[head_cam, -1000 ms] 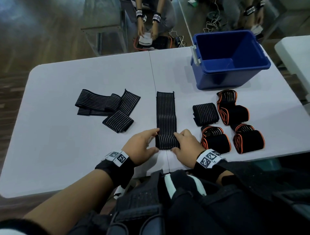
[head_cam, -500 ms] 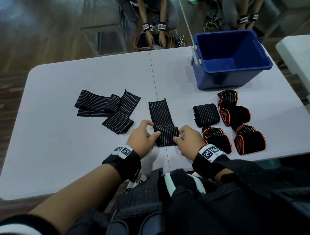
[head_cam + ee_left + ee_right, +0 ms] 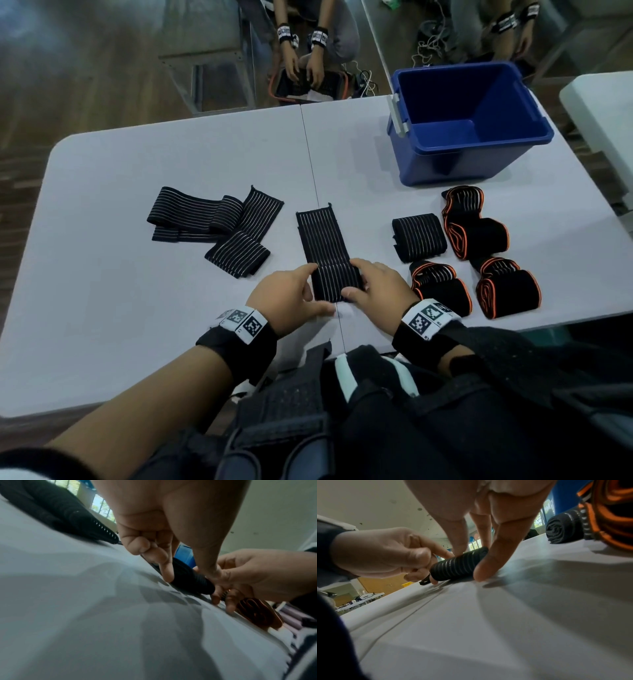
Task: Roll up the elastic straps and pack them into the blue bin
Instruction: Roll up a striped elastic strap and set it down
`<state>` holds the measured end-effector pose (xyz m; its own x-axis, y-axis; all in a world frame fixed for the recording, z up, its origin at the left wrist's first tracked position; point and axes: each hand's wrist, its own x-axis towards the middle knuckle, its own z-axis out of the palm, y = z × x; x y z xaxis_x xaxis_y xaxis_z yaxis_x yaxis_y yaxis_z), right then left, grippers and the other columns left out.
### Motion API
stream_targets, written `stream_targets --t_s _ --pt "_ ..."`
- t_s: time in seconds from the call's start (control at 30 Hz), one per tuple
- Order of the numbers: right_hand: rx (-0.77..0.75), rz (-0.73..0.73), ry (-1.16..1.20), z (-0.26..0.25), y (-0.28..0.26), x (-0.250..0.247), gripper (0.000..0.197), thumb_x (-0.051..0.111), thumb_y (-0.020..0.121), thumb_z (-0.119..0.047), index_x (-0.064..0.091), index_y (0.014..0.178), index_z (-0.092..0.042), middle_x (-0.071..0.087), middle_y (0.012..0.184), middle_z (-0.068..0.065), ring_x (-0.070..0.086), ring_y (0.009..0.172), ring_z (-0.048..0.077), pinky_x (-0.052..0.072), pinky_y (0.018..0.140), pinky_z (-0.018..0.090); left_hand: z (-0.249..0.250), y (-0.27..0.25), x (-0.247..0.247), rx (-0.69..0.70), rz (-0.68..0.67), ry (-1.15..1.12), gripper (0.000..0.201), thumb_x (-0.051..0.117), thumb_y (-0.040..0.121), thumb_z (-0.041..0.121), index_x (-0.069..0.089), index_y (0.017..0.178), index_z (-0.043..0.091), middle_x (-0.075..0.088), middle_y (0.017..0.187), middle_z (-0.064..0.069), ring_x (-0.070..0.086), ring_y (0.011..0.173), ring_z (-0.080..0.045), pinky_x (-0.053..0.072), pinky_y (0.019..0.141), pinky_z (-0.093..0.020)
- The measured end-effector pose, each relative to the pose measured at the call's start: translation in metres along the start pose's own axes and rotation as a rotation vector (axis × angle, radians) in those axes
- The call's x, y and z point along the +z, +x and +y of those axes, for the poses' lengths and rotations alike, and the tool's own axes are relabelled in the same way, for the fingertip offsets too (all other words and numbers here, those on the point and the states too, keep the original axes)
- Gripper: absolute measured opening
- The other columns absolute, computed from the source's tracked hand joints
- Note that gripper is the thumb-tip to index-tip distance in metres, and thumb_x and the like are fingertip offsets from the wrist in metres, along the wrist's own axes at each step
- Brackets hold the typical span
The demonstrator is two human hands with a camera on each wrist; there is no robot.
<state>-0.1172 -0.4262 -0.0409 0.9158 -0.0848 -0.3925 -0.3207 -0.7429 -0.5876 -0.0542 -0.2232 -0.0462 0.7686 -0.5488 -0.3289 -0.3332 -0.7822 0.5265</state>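
Observation:
A black strap with white stripes [image 3: 323,236] lies lengthwise at the table's middle, and its near end is wound into a small roll [image 3: 337,282]. My left hand [image 3: 310,291] pinches the roll's left end. My right hand [image 3: 358,279] pinches its right end, thumb on the near side. In the left wrist view my left fingers [image 3: 164,566] press on the roll [image 3: 192,577]. The right wrist view shows my right fingers [image 3: 488,563] straddling the roll [image 3: 458,568]. The blue bin [image 3: 462,164] stands at the back right with nothing visible inside.
Right of my hands lie a rolled black striped strap [image 3: 419,236] and three orange-edged rolls [image 3: 474,226] [image 3: 442,287] [image 3: 507,291]. Unrolled striped straps [image 3: 212,222] are heaped at the left. Another white table [image 3: 603,109] adjoins at the far right. People crouch beyond the far edge.
The roll at the near end has grown thicker and the flat part of the strap has become shorter. Both hands stay on the roll's ends.

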Motion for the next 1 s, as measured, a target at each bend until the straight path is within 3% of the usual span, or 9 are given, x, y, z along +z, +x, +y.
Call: stream_targets --t_s 0.13,0.2,0.3,0.43,0.57,0.7,0.83,0.93,1.0 --pt "-0.014 -0.129 -0.113 -0.002 -0.002 0.001 0.087 0.075 0.083 -0.027 0.021 0.151 -0.026 0.042 0.126 0.004 0.058 0.102 0.023 0.051 0.093 0.038 -0.001 0.000 0.004 0.017 -0.057 0.134 0.094 0.075 0.082 0.049 0.023 0.155 0.022 0.068 0.091 0.006 0.063 0.089 -0.018 0.053 0.078 -0.036" --pt "-0.006 -0.124 -0.144 -0.003 0.001 0.002 0.081 0.070 0.088 -0.021 0.020 0.152 -0.024 0.041 0.129 0.007 0.058 0.105 0.025 0.051 0.093 0.040 0.001 0.002 0.004 0.005 -0.017 0.097 0.080 0.069 0.088 0.044 0.028 0.153 0.021 0.069 0.090 0.003 0.064 0.090 -0.020 0.051 0.078 -0.034" --pt "0.030 -0.059 -0.047 -0.002 0.006 0.000 0.060 0.065 0.091 -0.031 0.038 0.144 -0.023 0.047 0.124 0.006 0.057 0.108 0.024 0.049 0.094 0.035 0.004 0.002 0.002 0.011 0.004 0.047 0.056 0.058 0.096 0.046 0.045 0.143 0.019 0.069 0.088 0.000 0.064 0.089 -0.022 0.045 0.071 -0.031" --pt "0.080 -0.027 -0.044 -0.006 0.011 -0.004 0.037 0.063 0.090 -0.046 0.059 0.115 -0.020 0.054 0.107 0.003 0.056 0.090 0.017 0.043 0.074 0.026 0.005 0.000 0.002 -0.024 0.026 -0.070 0.029 0.047 0.101 0.044 0.063 0.100 0.019 0.062 0.072 0.006 0.061 0.074 -0.018 0.036 0.058 -0.027" --pt "0.113 0.038 -0.044 -0.012 0.014 -0.005 0.034 0.063 0.088 -0.051 0.059 0.091 -0.018 0.063 0.089 0.000 0.056 0.078 0.017 0.034 0.054 0.023 0.001 0.006 -0.001 -0.123 0.043 -0.200 0.049 0.047 0.099 0.049 0.065 0.074 0.012 0.067 0.065 -0.002 0.063 0.065 -0.020 0.053 0.067 -0.039" --pt "0.165 0.082 0.017 -0.019 0.021 -0.008 0.039 0.065 0.085 -0.055 0.057 0.085 -0.016 0.063 0.083 -0.003 0.058 0.076 0.015 0.038 0.055 0.026 0.001 0.011 -0.006 -0.202 0.094 -0.260 0.053 0.054 0.096 0.050 0.069 0.064 0.011 0.071 0.060 -0.001 0.067 0.060 -0.017 0.057 0.072 -0.037" --pt "0.209 0.091 0.182 -0.024 0.029 -0.008 0.041 0.074 0.076 -0.053 0.058 0.083 -0.017 0.068 0.083 0.002 0.065 0.079 0.021 0.055 0.071 0.039 -0.003 0.014 -0.010 -0.252 0.144 -0.238 0.047 0.064 0.089 0.055 0.069 0.064 0.016 0.071 0.062 0.003 0.067 0.063 -0.013 0.058 0.070 -0.037" --pt "0.221 0.087 0.416 -0.029 0.031 -0.006 0.055 0.080 0.056 -0.054 0.055 0.095 -0.025 0.066 0.099 0.000 0.069 0.089 0.020 0.060 0.078 0.046 -0.003 0.013 -0.012 -0.279 0.191 -0.207 0.038 0.071 0.083 0.054 0.065 0.071 0.019 0.067 0.067 0.005 0.063 0.068 -0.012 0.049 0.060 -0.030" --pt "0.223 0.077 0.558 -0.030 0.032 -0.004 0.061 0.086 0.059 -0.039 0.052 0.108 -0.025 0.064 0.107 0.003 0.069 0.094 0.023 0.062 0.075 0.048 -0.001 0.009 -0.012 -0.285 0.245 -0.244 0.033 0.076 0.079 0.049 0.060 0.077 0.020 0.064 0.069 0.007 0.061 0.067 -0.010 0.042 0.057 -0.027"
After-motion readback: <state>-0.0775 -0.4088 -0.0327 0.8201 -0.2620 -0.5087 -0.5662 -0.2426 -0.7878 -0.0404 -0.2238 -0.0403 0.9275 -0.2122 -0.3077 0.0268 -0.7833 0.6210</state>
